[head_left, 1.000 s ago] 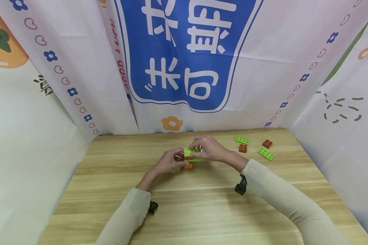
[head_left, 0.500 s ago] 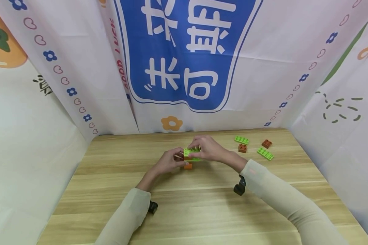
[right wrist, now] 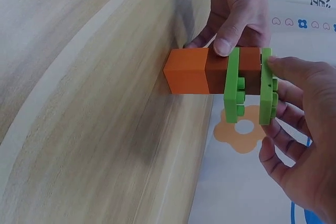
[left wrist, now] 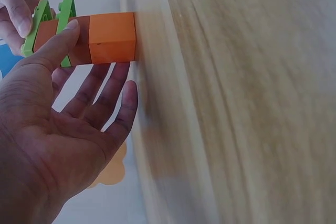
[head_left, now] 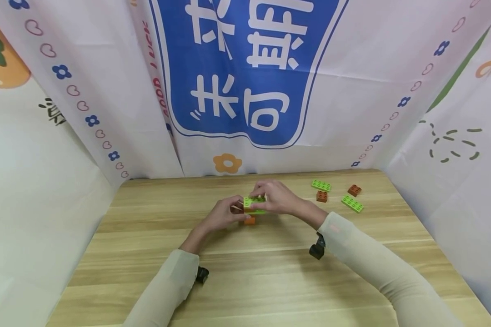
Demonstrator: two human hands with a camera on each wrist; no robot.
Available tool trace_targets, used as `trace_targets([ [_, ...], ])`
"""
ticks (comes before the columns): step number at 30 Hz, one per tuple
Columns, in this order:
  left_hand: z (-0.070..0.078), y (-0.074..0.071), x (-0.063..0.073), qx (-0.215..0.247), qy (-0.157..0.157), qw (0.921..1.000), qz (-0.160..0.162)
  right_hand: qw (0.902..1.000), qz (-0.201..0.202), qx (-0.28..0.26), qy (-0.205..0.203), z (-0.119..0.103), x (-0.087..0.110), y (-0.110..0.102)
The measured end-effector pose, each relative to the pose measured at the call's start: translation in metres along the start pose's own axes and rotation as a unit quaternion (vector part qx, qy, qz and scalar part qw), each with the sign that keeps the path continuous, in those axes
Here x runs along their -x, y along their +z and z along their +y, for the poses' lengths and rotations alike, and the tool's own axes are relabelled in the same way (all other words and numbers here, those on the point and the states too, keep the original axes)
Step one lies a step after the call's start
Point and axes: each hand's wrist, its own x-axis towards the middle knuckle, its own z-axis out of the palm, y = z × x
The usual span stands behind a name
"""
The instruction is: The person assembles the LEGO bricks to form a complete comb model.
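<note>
A stack of toy building bricks stands upright on the table between both hands. Its base is an orange block (right wrist: 188, 72); above come a brown brick (right wrist: 216, 72), a lime-green plate (right wrist: 231, 90), another brown brick (right wrist: 250, 71) and a second lime-green plate (right wrist: 266, 93) on top. Both plates jut out to the right past the bricks. My left hand (head_left: 224, 215) steadies the stack from the left, its thumb against the lower brown brick and its fingers behind. From the right, my right hand (head_left: 279, 198) pinches the top green plate, covering part of its studs.
Right of the hands lie two loose green plates (head_left: 321, 185) (head_left: 352, 204) and two brown bricks (head_left: 322, 196) (head_left: 354, 190). The wooden table (head_left: 245, 281) meets a printed white cloth wall (head_left: 331, 154) at the back. Cloth also hangs at both sides.
The head view has shifted slightly. Both hands keep the same hold on the stack, and the loose bricks stay where they were.
</note>
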Motion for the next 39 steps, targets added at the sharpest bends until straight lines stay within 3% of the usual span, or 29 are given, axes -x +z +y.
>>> trace_targets([
  [15,0.003,-0.002,0.000,0.002,-0.007,1.0000,-0.006,0.9998,-0.001,0.012,0.016,-0.001,-0.001,0.001],
  [29,0.000,-0.002,0.000,0.009,-0.013,0.9998,-0.009,0.9993,0.020,-0.020,0.026,0.002,0.004,0.008],
  [39,-0.001,-0.002,-0.001,0.001,0.003,1.0000,-0.005,0.9983,0.033,-0.046,0.017,0.010,0.008,0.009],
])
